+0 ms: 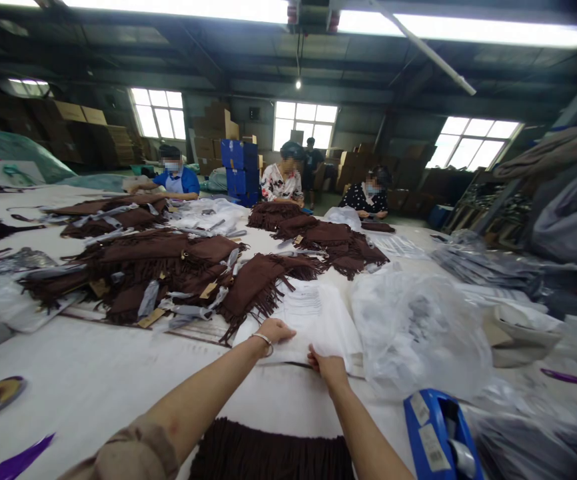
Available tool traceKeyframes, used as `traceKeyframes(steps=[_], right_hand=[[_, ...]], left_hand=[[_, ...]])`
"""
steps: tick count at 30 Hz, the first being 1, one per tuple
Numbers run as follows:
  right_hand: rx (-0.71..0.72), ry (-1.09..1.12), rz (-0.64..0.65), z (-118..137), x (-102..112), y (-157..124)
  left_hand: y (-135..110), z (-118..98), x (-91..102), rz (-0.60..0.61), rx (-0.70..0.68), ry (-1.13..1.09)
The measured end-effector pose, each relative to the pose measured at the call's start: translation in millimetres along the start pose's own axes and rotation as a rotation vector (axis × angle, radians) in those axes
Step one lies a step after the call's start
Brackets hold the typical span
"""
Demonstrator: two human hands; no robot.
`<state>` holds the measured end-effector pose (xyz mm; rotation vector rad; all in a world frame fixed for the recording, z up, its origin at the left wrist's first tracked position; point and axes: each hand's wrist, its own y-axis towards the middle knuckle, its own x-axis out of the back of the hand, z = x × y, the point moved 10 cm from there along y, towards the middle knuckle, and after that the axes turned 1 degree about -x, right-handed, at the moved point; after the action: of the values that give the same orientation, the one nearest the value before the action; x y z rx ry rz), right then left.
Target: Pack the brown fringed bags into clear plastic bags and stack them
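— White plastic bag: position, handling?
— Extending beyond the grip; apparently pinched in left hand and, at near edge, right hand. Probably light, limp, slippery; hold by near edge.
— Count?
— Blue tape dispenser, right of grip: one. Brown fringed pieces, beyond: overlapping, uncountable.

One left hand and one right hand are counted, along with one bracelet, one white printed bag, one blue tape dispenser, one roll of tape and two purple objects. More than six brown fringed pieces are seen, though an exact number cannot be told where they overlap, and at least three paper tags can be made out among them. Four other people, four windows, one lit bulb and at least two blue boxes are also counted.
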<state>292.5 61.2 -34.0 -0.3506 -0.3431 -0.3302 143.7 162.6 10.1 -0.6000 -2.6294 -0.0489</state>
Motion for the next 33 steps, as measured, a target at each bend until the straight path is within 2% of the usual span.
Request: traceKeyframes(steps=[3, 6, 9, 11, 13, 14, 15, 17, 19, 21, 22, 23, 25, 27, 28, 30, 31, 33], right_hand=[[-0.045, 0.038, -0.031, -3.2, 8.7, 0.1], [-0.058, 0.044, -0.032, 0.4, 15.8, -9.2], [-0.033, 0.014, 0.078, 18.6, 6.4, -33.3], [0.035, -0.011, 0.180, 44.0, -2.8, -55.9], [0.152, -0.018, 0.214, 79.1, -0.6, -75.9], [0.259, -0.061, 0.163, 101.2, 8.7, -83.0], [0.389, -0.155, 0.064, 124.2, 22.5, -89.0], [0.626, -0.510, -0.193, 162.6, 48.1, -99.0], [0.712, -0.875, -0.345, 174.9, 61.5, -97.9], [0.652, -1.020, -0.334, 161.0, 75.6, -88.8], [0.621, -1.027, -0.317, 149.9, 84.6, -88.0], [0.593, -1.018, -0.314, 137.6, 95.1, -90.7], [0.534, -1.016, -0.349, 109.8, 117.1, -104.6], [0.481, -0.909, -0.452, 80.3, 139.5, -127.1], [0.439, -0.778, -0.510, 62.6, 149.3, -138.8], [0.289, -0.283, -0.571, 13.1, 160.6, -155.5], [0.198, 0.000, -0.561, -15.1, 156.3, -158.7], [0.051, 0.424, -0.490, -55.6, 132.1, -156.4]], left_hand=[[6.0, -14.0, 15.0, -0.132, -0.018, -0.072], [13.7, -39.5, 39.9, -0.252, -0.088, -0.075], [12.7, -70.9, 62.4, -0.325, -0.201, 0.012], [3.6, -92.0, 66.3, -0.328, -0.300, 0.112], [-11.3, -109.9, 58.1, -0.296, -0.400, 0.212], [-20.0, -117.2, 50.6, -0.273, -0.444, 0.253], [-29.1, -123.2, 42.1, -0.251, -0.480, 0.280], [-48.7, -136.0, 19.8, -0.179, -0.576, 0.369], [-69.7, -147.4, -7.6, -0.048, -0.702, 0.551], [-84.2, -146.0, -21.0, 0.082, -0.730, 0.719], [-87.3, -141.0, -16.1, 0.113, -0.686, 0.756], [-88.1, -133.8, -2.8, 0.109, -0.608, 0.749], [-90.7, -113.9, 38.4, 0.035, -0.437, 0.677], [-101.2, -87.9, 80.5, -0.060, -0.302, 0.588], [-109.5, -72.2, 97.4, -0.103, -0.233, 0.532], [-129.6, -38.4, 114.1, -0.148, -0.096, 0.389], [-139.4, -21.8, 112.4, -0.141, -0.028, 0.303], [-153.6, 5.4, 91.7, -0.083, 0.093, 0.107]])
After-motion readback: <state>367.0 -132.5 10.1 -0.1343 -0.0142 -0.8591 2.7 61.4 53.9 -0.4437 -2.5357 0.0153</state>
